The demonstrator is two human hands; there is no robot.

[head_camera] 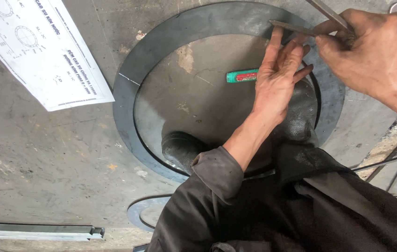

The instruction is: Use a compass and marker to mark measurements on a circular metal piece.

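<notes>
marker (pixel 242 76) end under left hand (pixel 277 77); paper sheet (pixel 39 46) cut by edge.

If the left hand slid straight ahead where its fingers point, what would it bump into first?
Probably the thin flat metal strip: the left hand's fingers point up the picture across the wide dark flat ring, and the tips already look at its edge. Depth is unclear.

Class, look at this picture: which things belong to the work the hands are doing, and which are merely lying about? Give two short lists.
In use:
- dark flat ring
- metal compass-like tool, its legs on the ring
- left hand, steadying one leg
- right hand, gripping the tool's top

Lying about:
- green marker inside the ring
- printed drawing sheet
- metal channel bar
- smaller ring, partly hidden
</notes>
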